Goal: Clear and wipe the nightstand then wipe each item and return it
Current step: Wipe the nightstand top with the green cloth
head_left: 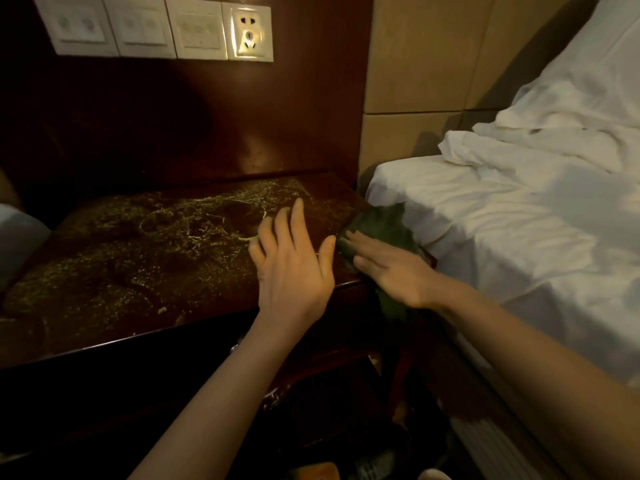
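Left hand (292,268) flat over right part of dark glossy wooden nightstand (145,258), fingers straight and spread, holding nothing; whether palm touches top, cannot tell. Right hand (394,271) just beside it at nightstand's right edge, fingers straight, pressing dark green crumpled cloth (381,226) against corner. Cloth hangs over edge, touching white rumpled bed sheet (502,220). Nightstand top scratched, pale streaks. Beyond, dark wood back panel (207,116); row of white wall switch plates and socket (247,31) above.
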Tool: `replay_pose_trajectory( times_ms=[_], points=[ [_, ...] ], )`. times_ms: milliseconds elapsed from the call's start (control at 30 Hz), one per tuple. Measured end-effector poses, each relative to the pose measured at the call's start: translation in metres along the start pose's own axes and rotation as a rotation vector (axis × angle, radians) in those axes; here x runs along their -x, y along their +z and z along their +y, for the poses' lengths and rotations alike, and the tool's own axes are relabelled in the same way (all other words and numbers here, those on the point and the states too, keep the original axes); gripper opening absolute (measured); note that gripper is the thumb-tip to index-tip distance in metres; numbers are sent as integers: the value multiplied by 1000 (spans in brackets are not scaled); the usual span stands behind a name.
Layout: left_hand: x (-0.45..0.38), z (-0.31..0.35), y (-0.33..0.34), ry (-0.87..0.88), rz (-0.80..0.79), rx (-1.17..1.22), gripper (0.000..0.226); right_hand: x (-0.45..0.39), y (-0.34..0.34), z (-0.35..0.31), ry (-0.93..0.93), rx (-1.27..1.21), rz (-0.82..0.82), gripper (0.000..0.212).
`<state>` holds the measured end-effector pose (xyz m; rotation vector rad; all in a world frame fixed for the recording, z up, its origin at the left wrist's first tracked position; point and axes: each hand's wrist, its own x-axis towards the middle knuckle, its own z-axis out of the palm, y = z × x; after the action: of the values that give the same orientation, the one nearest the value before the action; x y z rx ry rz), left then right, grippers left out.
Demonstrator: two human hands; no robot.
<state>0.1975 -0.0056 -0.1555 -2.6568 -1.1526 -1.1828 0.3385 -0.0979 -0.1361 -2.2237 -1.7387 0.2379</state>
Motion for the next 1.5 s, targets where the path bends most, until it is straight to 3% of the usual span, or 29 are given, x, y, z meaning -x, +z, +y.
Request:
replay_pose_trajectory(
  times_ms=[167,300,400,467,567,633,733,800,900,967,1133,1267,1400,1500],
  points=[
    [3,-1,-7,-14,177,238,56,-19,-12,9,125,88,18,47],
    [12,-4,-8,160,292,443,44,-66,-3,22,266,163,0,57],
    [12,-6,-8,207,290,491,44,-59,11,-17,149,189,-16,54],
    [10,-9,-12,142,313,583,45,-36,23,-49,-7,130,-2,53],
    [14,-19,-25,62,339,724,41,-9,22,-53,-43,24,27,47],
    [19,-38,-40,85,373,656,38,-7,9,-31,18,81,38,45],
    [23,-77,-59,171,436,266,41,-14,1,-1,242,154,184,47],
    [23,-93,-59,208,405,19,44,-24,5,-1,355,142,174,51],
    [22,-94,-53,85,374,7,49,-34,14,-21,405,130,167,53],
    [22,-92,-54,29,402,100,48,-34,22,-37,380,139,192,53],
    [31,-96,-56,203,486,308,40,-34,53,-103,184,162,216,51],
    [40,-97,-72,52,580,543,43,-38,77,-166,-39,130,226,49],
    [67,-115,-95,14,715,568,47,-21,84,-197,-390,48,79,45],
    [84,-138,-113,11,752,513,52,-15,68,-175,-395,27,46,43]
  ],
)
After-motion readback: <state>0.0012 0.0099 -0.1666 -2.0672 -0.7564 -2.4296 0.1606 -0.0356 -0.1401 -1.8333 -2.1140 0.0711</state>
